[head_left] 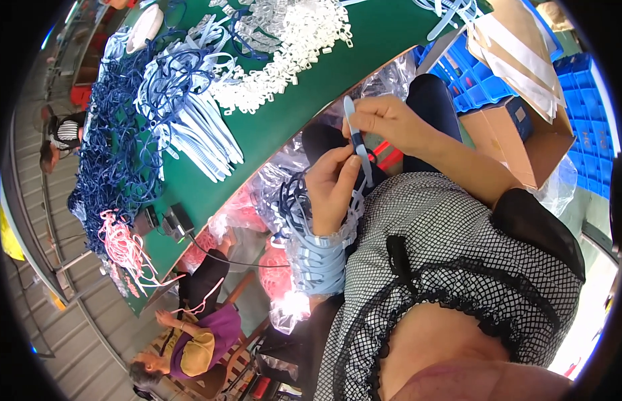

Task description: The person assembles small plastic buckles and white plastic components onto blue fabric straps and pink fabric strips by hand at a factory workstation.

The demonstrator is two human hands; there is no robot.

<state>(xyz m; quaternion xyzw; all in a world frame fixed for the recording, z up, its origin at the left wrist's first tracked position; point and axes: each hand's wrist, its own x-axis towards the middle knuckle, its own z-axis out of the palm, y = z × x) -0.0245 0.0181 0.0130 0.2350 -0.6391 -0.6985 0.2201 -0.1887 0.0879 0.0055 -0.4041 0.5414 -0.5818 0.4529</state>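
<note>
green table (381, 37), blue straps (205, 137), white clips (304, 40)

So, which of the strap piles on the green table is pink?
The small pink pile at the lower-left end of the table; the big tangle is dark blue, the fanned bundle light blue.

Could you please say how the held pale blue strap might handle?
The pale blue strap looks slim, so probably light. Its tip juts straight past the right hand, hinting at stiffness; looped blue straps suggest longer lengths may flop.

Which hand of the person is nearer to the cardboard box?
Right. The right hand is left of the cardboard box; the left hand is farther left and lower in the picture.
</note>
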